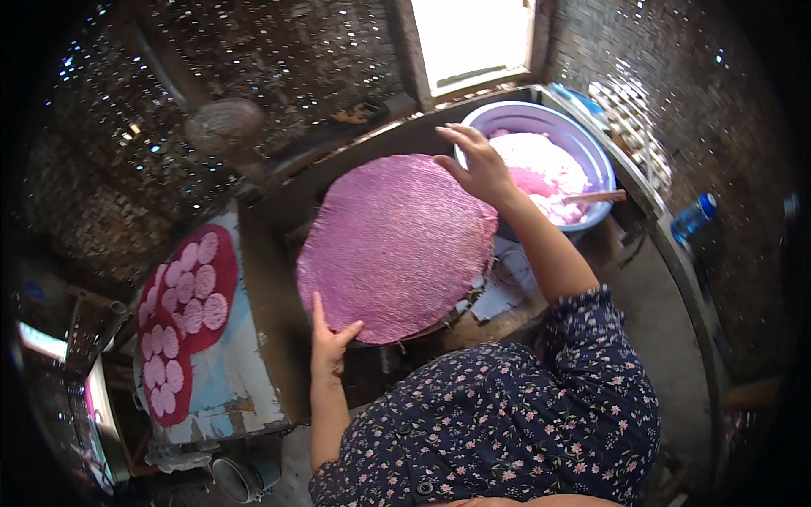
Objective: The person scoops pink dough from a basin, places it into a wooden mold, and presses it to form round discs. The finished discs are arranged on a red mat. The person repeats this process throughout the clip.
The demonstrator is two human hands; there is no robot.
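A large round pink sheet [401, 245] with a rough, shiny surface lies in front of me, and a dark rim shows beneath its lower edge. My left hand [331, 345] rests at its lower left edge, index finger and thumb apart; the other fingers are hidden. At the upper right edge is my right hand [477, 162], open, with its fingers stretched out and nothing in them. It is between the sheet and a blue-purple basin [601, 156], which holds a pink and white mass [536, 165]. A flat wooden stick [596, 196] leans on the basin's rim.
Left of me, round pink pieces [193, 317] lie on dark red round mats [221, 253] on a worn pale blue board [245, 372]. A fan [224, 127] stands behind. A blue bottle [694, 218] and a stack of egg trays [629, 127] are at the right.
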